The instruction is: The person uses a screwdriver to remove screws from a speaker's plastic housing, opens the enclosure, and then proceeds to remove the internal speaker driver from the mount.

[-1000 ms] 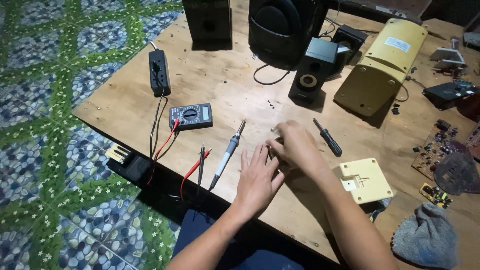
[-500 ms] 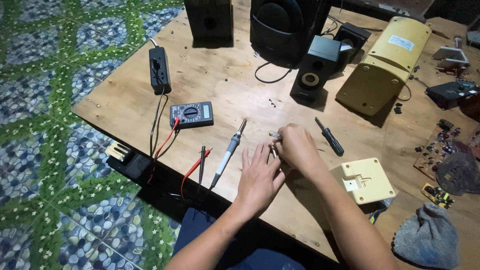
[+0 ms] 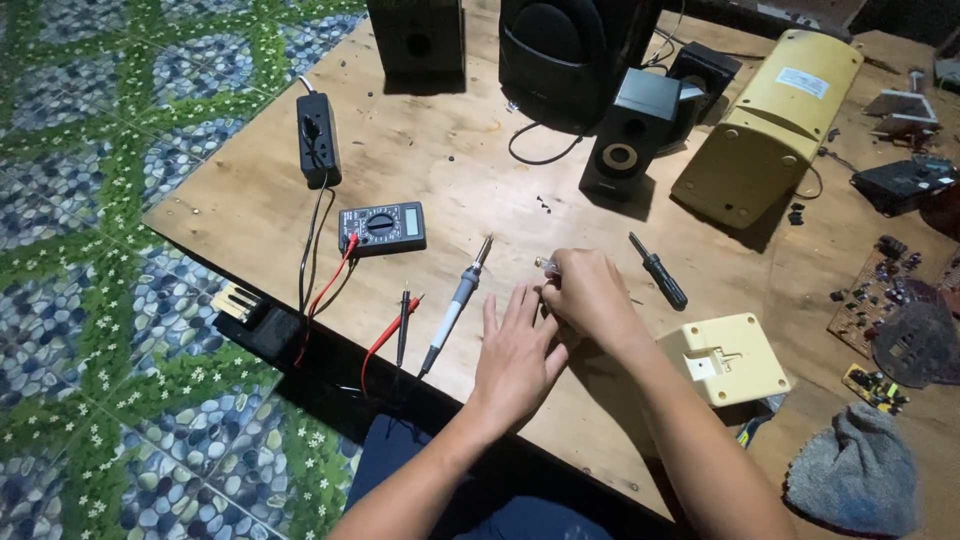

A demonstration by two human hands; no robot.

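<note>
My right hand (image 3: 588, 296) is closed over a small clear and metal part (image 3: 545, 265) whose tip pokes out to the left of its fingers. My left hand (image 3: 517, 347) lies flat on the wooden table (image 3: 250, 200) just below it, fingers spread and touching the right hand. A soldering iron (image 3: 458, 302) rests on the wood to the left of both hands. A black-handled screwdriver (image 3: 659, 271) lies just to the right of my right hand.
A multimeter (image 3: 382, 226) with red and black probes (image 3: 400, 315), a black power strip (image 3: 317, 137), black speakers (image 3: 573, 50), a small speaker (image 3: 628, 131), a yellow housing (image 3: 768, 120), a small yellow box (image 3: 724, 358), circuit boards (image 3: 880, 300) and a grey rag (image 3: 853, 472) crowd the table.
Both hands have stayed in the same spot. My right hand has shifted slightly so the small part's tip now shows at its left side.
</note>
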